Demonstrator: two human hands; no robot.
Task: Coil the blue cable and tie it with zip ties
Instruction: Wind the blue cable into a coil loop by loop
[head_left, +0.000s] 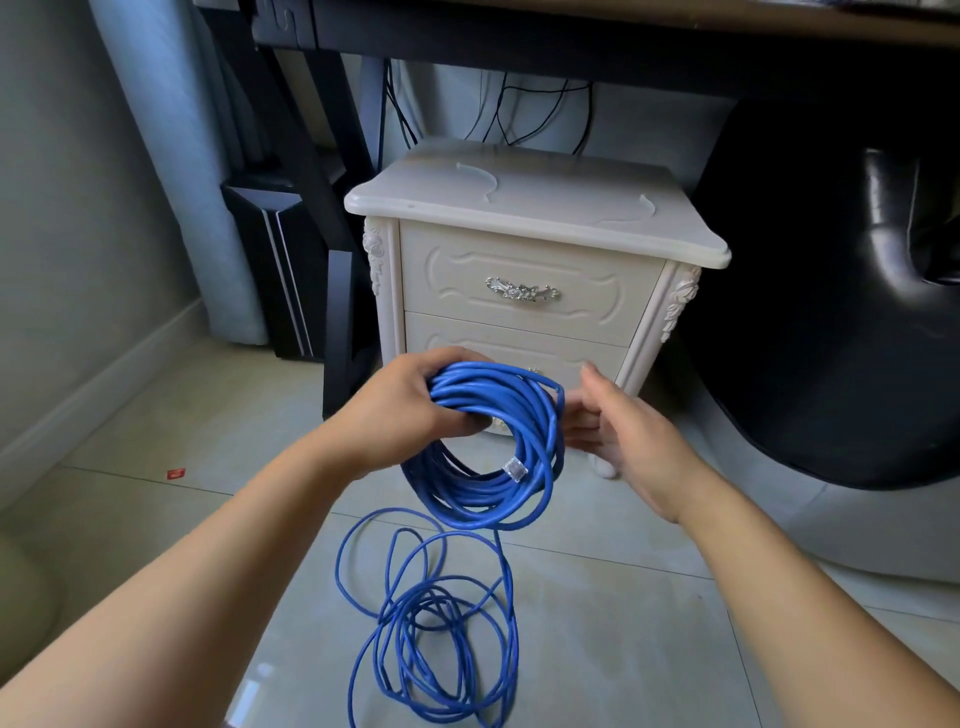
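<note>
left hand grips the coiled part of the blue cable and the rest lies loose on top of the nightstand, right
No. The left hand grips the coiled part of the blue cable, but the rest lies loose on the floor, not on the nightstand, as the head view shows.

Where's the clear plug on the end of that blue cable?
Mid-frame in the head view: the plug sits on the lower right of the coil held by the left hand.
</note>
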